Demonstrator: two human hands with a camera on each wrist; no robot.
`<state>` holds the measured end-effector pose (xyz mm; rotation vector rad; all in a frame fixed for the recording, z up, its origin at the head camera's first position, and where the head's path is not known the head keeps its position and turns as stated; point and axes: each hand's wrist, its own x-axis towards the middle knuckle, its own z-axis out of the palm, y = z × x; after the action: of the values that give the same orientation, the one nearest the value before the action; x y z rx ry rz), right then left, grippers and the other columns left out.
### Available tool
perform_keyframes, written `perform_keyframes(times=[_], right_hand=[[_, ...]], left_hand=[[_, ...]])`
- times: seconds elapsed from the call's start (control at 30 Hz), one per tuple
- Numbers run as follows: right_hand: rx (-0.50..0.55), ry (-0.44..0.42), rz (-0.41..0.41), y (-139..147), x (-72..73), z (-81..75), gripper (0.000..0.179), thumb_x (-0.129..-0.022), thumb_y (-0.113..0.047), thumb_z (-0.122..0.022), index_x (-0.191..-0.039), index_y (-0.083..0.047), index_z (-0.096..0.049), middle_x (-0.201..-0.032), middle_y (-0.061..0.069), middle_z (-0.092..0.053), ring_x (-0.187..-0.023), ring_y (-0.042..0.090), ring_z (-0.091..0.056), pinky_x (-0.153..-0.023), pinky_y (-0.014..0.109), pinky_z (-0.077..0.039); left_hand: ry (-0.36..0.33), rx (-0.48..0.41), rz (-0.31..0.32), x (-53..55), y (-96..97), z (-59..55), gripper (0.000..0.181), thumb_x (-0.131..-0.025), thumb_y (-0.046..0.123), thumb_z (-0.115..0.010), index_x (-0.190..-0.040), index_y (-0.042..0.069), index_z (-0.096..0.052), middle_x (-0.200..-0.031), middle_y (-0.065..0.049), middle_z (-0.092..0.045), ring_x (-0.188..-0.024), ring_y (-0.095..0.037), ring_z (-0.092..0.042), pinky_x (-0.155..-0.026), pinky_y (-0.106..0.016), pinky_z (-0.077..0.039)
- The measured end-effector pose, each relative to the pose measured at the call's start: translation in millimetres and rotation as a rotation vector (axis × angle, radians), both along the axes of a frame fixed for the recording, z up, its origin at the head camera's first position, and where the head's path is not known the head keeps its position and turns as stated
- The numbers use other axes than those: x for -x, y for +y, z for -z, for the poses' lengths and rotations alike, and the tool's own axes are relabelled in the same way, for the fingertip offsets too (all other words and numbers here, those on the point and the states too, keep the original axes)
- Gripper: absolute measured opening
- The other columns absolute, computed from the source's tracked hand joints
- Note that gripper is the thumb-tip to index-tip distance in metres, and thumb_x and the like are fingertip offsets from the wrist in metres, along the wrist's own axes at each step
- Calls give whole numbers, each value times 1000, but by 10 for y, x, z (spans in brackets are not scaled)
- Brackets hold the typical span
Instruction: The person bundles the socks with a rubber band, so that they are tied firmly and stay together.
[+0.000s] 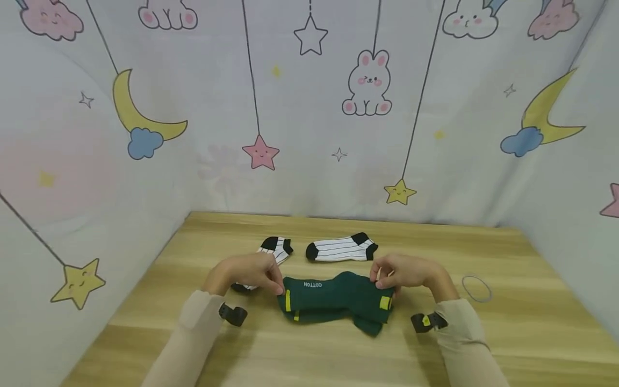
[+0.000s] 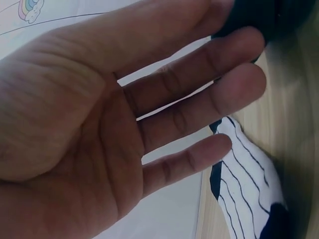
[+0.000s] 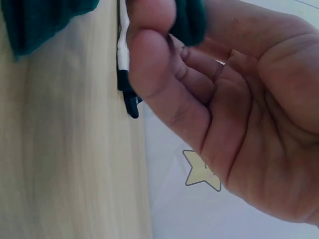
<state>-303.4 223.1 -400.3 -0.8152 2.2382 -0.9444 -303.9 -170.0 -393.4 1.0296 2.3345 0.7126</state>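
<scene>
Two dark green socks (image 1: 324, 296) with yellow marks lie one over the other at the middle of the wooden table; the upper one bears the word COTTON. My left hand (image 1: 256, 271) pinches their left end between thumb and index finger. In the left wrist view the other fingers (image 2: 184, 117) stretch out straight, off the cloth. At the right end, my right hand (image 1: 403, 271) pinches the green fabric (image 3: 192, 22) between thumb and fingers, lifting it slightly. The lower sock's right part shows beneath the upper one.
Behind the green pair lies a white sock (image 1: 338, 249) with black stripes, heel and toe. A matching striped sock (image 1: 276, 247) is partly hidden behind my left hand. A thin pale ring (image 1: 476, 288) lies on the table (image 1: 532, 322) at right. A patterned curtain (image 1: 309, 123) surrounds the table.
</scene>
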Motion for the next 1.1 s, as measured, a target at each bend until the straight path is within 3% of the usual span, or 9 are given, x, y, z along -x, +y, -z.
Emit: perform_keyframes(times=[0.17,0.47,0.67,0.83,1.1], right_hand=[[-26,-75,1,-50,-52,96,10,-96,-4,-64,-105,1,-62,-86,7,-65,-67,20,-66,-64,45,-59],[-72,-116,-22,-178,-101,173,9,-95,-5,-67,-102,-3,-62,-77,2,-64,-66,17,-64,-63,39,-57],[-111,-77,-3,-185,-43,87,8,-95,-4,-65,-103,-5,-63,-84,4,-68,-72,17,-65,-68,42,-57],[-99,-76,-33,-151,-44,75,10,-96,-2,-63,-106,-4,-64,-90,5,-69,-80,16,-64,-72,42,-57],[-145,80,-59,-74,-74,33,17,-95,-5,-64,-111,-11,-67,-107,3,-68,-99,21,-64,-85,39,-51]], left_hand=[[-33,32,-14,-84,-12,68,6,-89,12,-75,-89,12,-81,-81,8,-74,-69,-1,-54,-67,-21,-48],[-76,57,-42,-201,-73,111,7,-89,12,-75,-86,12,-81,-74,11,-67,-65,-1,-47,-62,-19,-42],[-40,64,-41,-152,-120,53,8,-90,12,-73,-91,12,-81,-77,8,-70,-66,-1,-54,-65,-21,-47],[-78,73,-47,-137,-136,39,11,-91,10,-72,-98,11,-80,-87,7,-73,-69,-8,-62,-67,-23,-50],[-88,80,-63,-96,-119,-12,14,-91,9,-72,-102,13,-80,-94,4,-74,-73,-17,-68,-71,-26,-53]])
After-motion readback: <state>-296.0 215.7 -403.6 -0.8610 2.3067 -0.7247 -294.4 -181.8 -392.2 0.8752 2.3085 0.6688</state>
